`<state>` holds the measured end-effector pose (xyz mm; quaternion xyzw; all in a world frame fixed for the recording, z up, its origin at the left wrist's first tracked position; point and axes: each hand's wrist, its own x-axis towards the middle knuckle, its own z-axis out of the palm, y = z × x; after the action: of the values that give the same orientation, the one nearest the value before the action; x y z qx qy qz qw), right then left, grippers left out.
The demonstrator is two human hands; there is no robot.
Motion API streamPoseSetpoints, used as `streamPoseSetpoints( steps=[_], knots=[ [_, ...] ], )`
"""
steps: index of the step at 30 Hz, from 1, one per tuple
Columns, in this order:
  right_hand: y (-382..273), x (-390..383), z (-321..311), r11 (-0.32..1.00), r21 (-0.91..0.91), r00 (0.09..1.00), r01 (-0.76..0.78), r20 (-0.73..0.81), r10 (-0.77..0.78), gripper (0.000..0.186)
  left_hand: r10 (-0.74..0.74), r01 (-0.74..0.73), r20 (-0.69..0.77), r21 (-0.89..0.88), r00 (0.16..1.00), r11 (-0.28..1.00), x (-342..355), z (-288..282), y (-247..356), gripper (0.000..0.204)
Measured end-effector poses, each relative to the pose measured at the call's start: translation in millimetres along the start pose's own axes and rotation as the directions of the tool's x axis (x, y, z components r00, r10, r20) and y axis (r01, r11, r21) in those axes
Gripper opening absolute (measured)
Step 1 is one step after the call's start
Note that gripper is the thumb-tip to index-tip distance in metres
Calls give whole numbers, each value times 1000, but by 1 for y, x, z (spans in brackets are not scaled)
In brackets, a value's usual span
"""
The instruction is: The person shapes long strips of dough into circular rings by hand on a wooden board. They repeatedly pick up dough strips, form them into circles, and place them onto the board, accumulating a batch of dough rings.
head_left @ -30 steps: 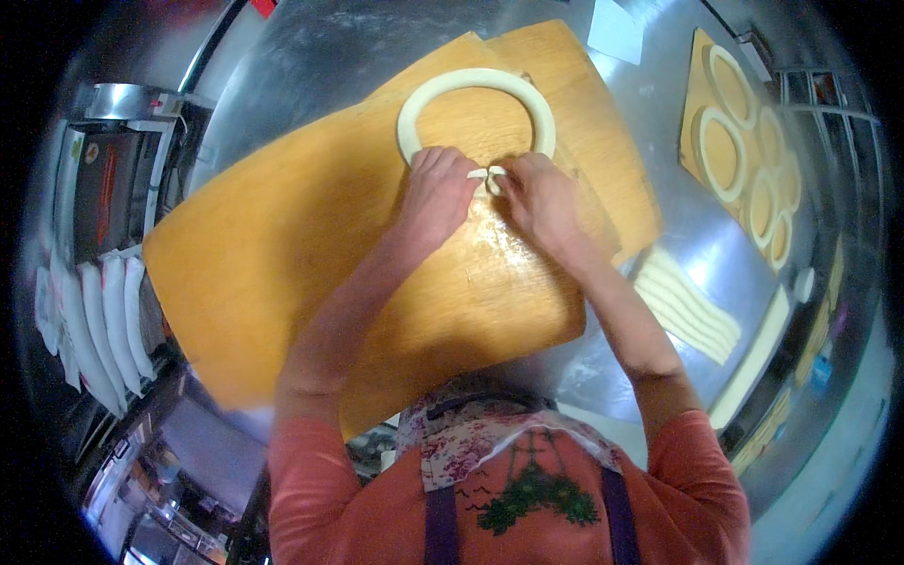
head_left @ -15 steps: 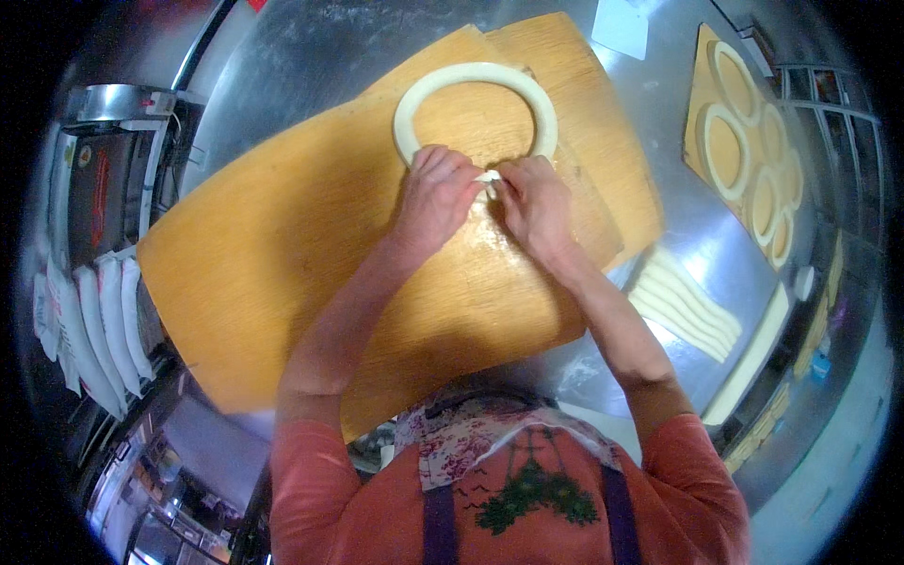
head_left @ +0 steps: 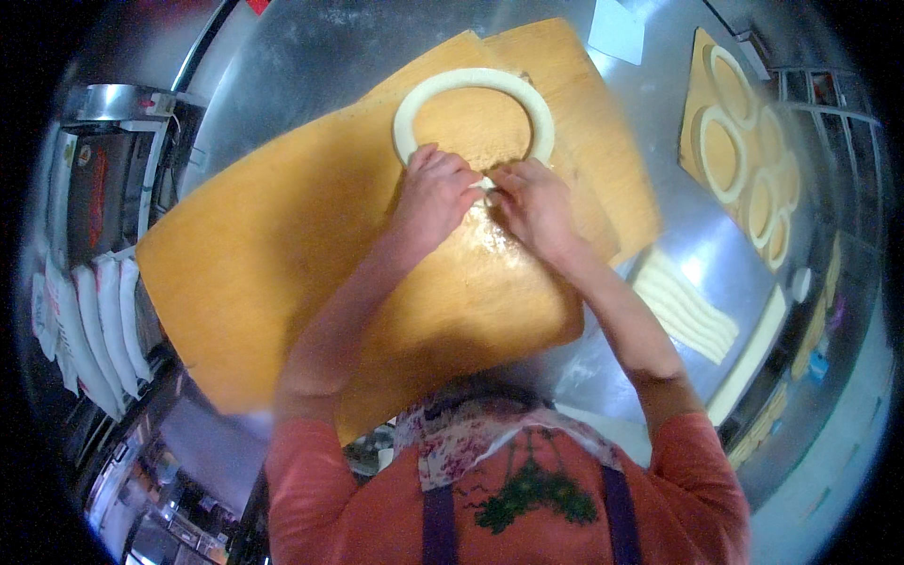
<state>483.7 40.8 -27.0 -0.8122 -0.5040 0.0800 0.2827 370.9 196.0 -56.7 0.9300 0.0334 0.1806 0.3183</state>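
Head camera view shows two bare hands together at the upper middle of the frame, on one pale dough ring (head_left: 474,78). The left hand (head_left: 431,200) is closed in a pinch: its thumb and fingertips have hold of the near part of the ring, and no wide gap is seen between them. The right hand (head_left: 537,209) is closed in a similar way on the same part, from the other side. A small white piece of dough shows between the fingertips of both hands; whether the ends are joined there, I cannot tell, because the fingers cover them.

Both hands are turned with their backs up, with the fingers bent and pointing inward. The left forearm (head_left: 353,306) rises from the lower left toward the centre, and the right forearm (head_left: 621,315) rises from the lower right.

The dough ring lies on a wooden board (head_left: 245,292), in the upper middle of the frame, its far side curving away from the hands. At the right, dough strips (head_left: 686,306) lie side by side on the metal table (head_left: 650,122). At the upper right, more rings (head_left: 703,155) lie on another board (head_left: 694,94).
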Motion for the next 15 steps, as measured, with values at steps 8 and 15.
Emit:
streamPoseSetpoints(
  steps=[8, 15],
  knots=[
    [-8, 4, 5, 992, -109, 998, 56, -1, -57, 20, -33, 38, 163, -28, 986, 999, -4, -22, -7, 41],
    [2, 7, 13, 966, -108, 971, 235, -14, -238, 20, 2, 5, 76, -89, 997, 996, -9, -20, -7, 38]
  ],
)
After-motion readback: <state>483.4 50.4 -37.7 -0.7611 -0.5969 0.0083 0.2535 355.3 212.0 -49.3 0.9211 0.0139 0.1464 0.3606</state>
